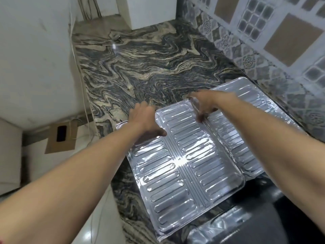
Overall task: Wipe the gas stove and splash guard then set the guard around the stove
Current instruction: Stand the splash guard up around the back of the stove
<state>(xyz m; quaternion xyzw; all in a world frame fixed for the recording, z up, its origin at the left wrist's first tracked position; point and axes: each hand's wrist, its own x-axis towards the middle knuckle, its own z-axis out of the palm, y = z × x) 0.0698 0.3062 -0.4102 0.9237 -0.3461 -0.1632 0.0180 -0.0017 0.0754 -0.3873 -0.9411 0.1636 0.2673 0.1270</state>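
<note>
The silver foil splash guard (186, 166) lies nearly flat on the marbled counter (140, 67), its ribbed panels unfolded. Its near right part overlaps the black glass gas stove (263, 213) at the bottom right, which mirrors the foil. My left hand (146, 120) grips the guard's far left edge, thumb on top of the panel and fingers over the rim. My right hand (202, 104) holds the far end of the raised fold between two panels, fingers curled around it.
A patterned tiled wall (263, 41) runs along the right, close behind the guard. A white box (151, 11) stands at the counter's far end, with a thin cable (114, 39) near it. Off the counter's left edge, a piece of cardboard carries a dark phone (61, 133).
</note>
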